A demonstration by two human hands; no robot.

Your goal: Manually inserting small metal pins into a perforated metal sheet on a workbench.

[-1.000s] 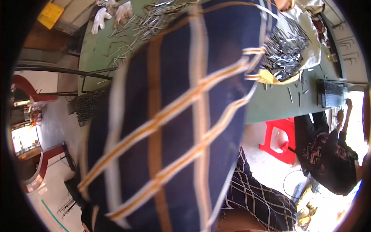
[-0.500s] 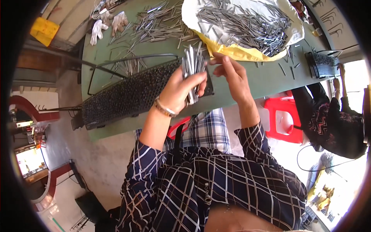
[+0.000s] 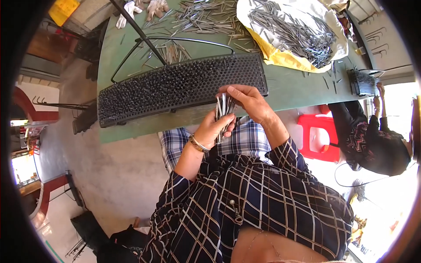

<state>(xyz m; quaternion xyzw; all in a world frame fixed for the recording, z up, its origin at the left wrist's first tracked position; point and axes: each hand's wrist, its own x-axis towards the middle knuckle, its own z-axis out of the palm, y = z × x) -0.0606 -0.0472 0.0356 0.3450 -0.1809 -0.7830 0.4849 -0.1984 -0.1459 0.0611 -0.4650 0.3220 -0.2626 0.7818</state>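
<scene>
A bundle of slim silvery metal strips (image 3: 225,105) stands roughly upright in my left hand (image 3: 214,128), whose fingers wrap round its lower part. My right hand (image 3: 252,103) is closed at the bundle's upper end, thumb and fingertips pinching at the strips; exactly how many they grip is hidden. Just beyond both hands lies a long black perforated rack (image 3: 239,72) on the green table (image 3: 289,85). Dark pieces fill the holes along its left and middle, while open round holes show toward its right end.
A white and yellow sack (image 3: 276,57) heaped with strips lies at the back right. More loose strips (image 3: 206,19) and gloves (image 3: 127,13) lie at the back left. A black rod frame (image 3: 193,40) rises behind the rack. A red stool (image 3: 318,136) and another person (image 3: 377,144) are at right.
My right hand has come in from the right onto the strips' upper end. The bundle sits nearer my body, and the rack's right part is now uncovered. The view has shifted.
</scene>
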